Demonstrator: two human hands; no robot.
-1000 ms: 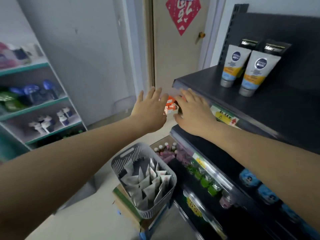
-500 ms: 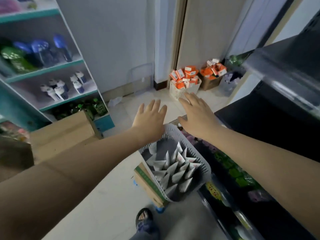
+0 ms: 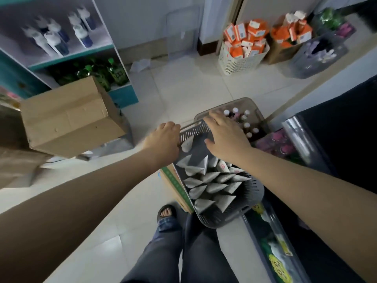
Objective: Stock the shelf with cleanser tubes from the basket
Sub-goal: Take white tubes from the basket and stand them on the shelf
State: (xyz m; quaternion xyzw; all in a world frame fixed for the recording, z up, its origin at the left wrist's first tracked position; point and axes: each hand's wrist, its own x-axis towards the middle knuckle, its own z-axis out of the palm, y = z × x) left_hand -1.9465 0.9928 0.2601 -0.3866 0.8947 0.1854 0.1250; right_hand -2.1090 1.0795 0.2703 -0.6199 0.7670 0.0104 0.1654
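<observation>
Standing crimped end up, the tubes (image 3: 212,178) pack the near part of the basket (image 3: 253,197), while its far end shows bare dark floor with only one or two tubes leaning there. The basket sits on a box (image 3: 175,182) on the floor, just left of the dark shelf (image 3: 346,123), whose lower tiers run along the right of the view.

The step in hand looks like reaching in for the next tubes. To do it well, take them by the flat crimp, which stands up and is easy to pinch, and lift straight up so the neighbours do not tip over. Working from the loose far end inward should keep the rows upright. A steadying hold on the rim would stop the basket sliding off the box.

The right hand (image 3: 226,137) hovers palm down over the basket's far end, fingers spread and fairly straight, their tips over the far rim; it holds nothing, and I cannot tell whether it touches any tube. The left hand (image 3: 163,137) is at the basket's far left corner, knuckles up and fingers curled downward beside the rim. Whether they close round the rim is hidden, so its grip cannot be told. Both forearms stretch forward and down from the near edge.

Beyond the right hand, touching the basket's far end, a second basket (image 3: 230,104) holds white-capped bottles (image 3: 246,125). A carton (image 3: 71,119) stands well to the left, and a sandalled foot (image 3: 166,213) is near the box.
</observation>
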